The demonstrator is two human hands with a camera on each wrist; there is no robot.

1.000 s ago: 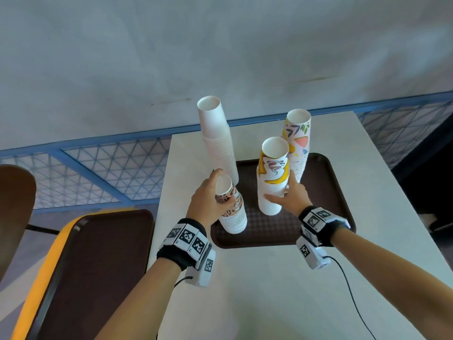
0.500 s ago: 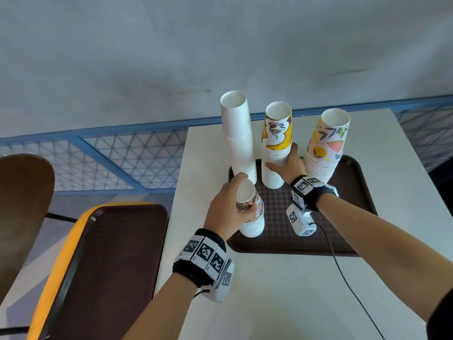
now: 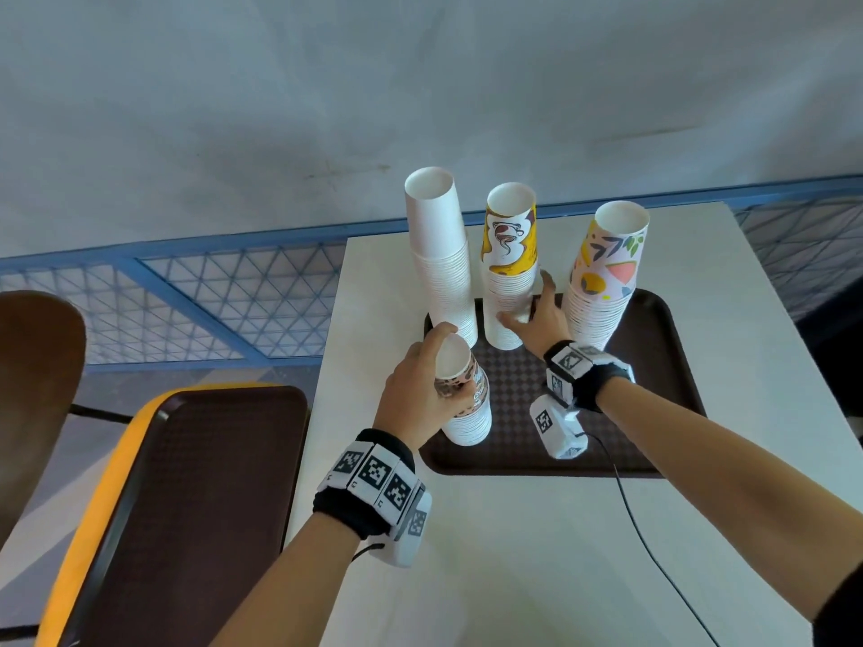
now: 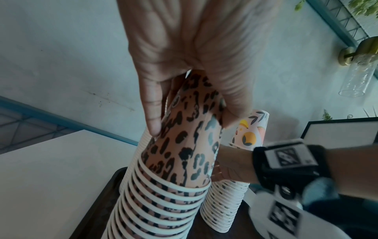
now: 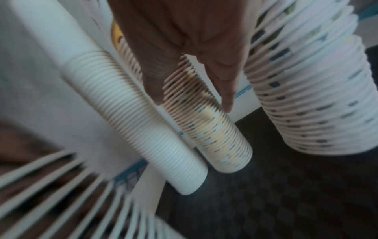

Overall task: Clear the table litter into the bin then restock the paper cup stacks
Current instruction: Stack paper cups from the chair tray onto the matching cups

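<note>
— Left hand (image 3: pixel 422 389) first: what has it got?

— Its fingers and thumb are wrapped round the top cup of the leopard-print stack (image 3: pixel 469 406), the shortest of the four. That stack stands at the near left corner of the brown tray (image 3: pixel 654 375). The left wrist view shows the thumb (image 4: pixel 152 103) lying down the printed side, with the palm over the rim.

— And the right hand (image 3: pixel 537 319)?

— It reaches across the tray to the yellow-print stack (image 3: pixel 509 268) at the far edge. Its fingers (image 5: pixel 225 80) straddle the ribbed lower part of that stack, thumb on one side and fingers on the other, touching it; the grip looks loose, and the right wrist view is blurred.

— Where do the other stacks stand?

— The plain white stack (image 3: pixel 443 259) is at the tray's far left corner, just beside the yellow-print one. The fruit-print stack (image 3: pixel 602 282) stands towards the far right corner. All four are upside down, bases up.

— What carries the tray?

— A white table (image 3: pixel 537 553), with the tray on its far half. A black cable (image 3: pixel 654 544) runs across the table from the right wrist. To the left, off the table, a second brown tray (image 3: pixel 196 497) lies on a yellow seat (image 3: pixel 93 520).
</note>
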